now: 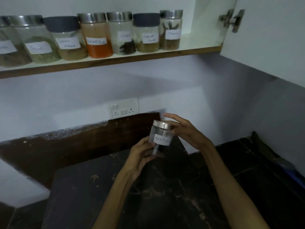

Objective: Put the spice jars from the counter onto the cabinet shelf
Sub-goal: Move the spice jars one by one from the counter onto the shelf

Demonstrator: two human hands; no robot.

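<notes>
A glass jar (160, 138) with a silver lid and a white label reading "Black Pepper" is held above the dark counter (165, 195). My left hand (142, 154) grips its lower body. My right hand (186, 131) touches the lid side, fingers partly spread around it. On the cabinet shelf (115, 61) above stands a row of several labelled spice jars (97, 35), with silver or dark lids. A bare stretch of shelf lies to the right of the last jar (170, 30).
The open cabinet door (267, 38) with a metal hinge (231, 19) hangs at the upper right. A switch and socket plate (123, 107) is on the wall behind the counter. A brown backsplash (82, 139) runs along the wall.
</notes>
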